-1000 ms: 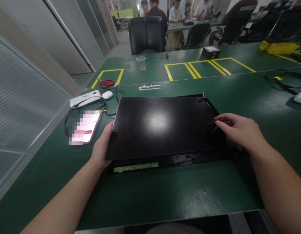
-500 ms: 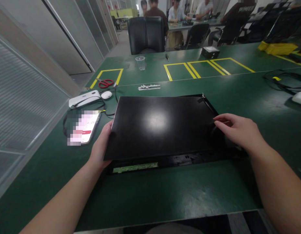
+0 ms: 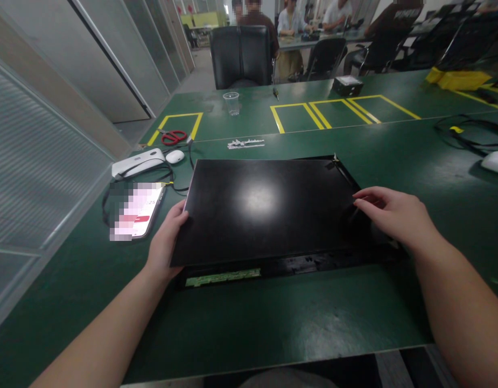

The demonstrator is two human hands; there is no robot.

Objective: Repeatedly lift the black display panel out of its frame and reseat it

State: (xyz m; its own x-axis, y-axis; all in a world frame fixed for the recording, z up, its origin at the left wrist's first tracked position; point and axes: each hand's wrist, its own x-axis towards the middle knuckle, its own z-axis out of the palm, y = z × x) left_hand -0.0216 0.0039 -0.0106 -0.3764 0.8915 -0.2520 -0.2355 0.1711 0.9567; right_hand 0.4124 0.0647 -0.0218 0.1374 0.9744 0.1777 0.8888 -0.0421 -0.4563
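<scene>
A black display panel [image 3: 249, 215] lies over a dark frame [image 3: 297, 265], its left side raised above the frame. Along the frame's near side a green circuit strip [image 3: 222, 277] shows. My left hand [image 3: 165, 237] is closed round the panel's left edge, thumb tip on the top face and the other fingers hidden beneath. At the right edge, my right hand [image 3: 394, 213] has thumb and forefinger pinched together, touching the panel's rim. The panel's underside is out of sight.
Left of the panel are a phone [image 3: 138, 210], a white device [image 3: 139, 163] with cables, a white mouse [image 3: 175, 157] and red scissors [image 3: 174, 137]. Behind it lie white strips [image 3: 245, 144] and a plastic cup [image 3: 232, 103]. Another mouse [image 3: 495, 163] sits far right. People sit in the background.
My left thumb has come up over the panel's left edge onto its top face. My right hand and the panel look almost unmoved.
</scene>
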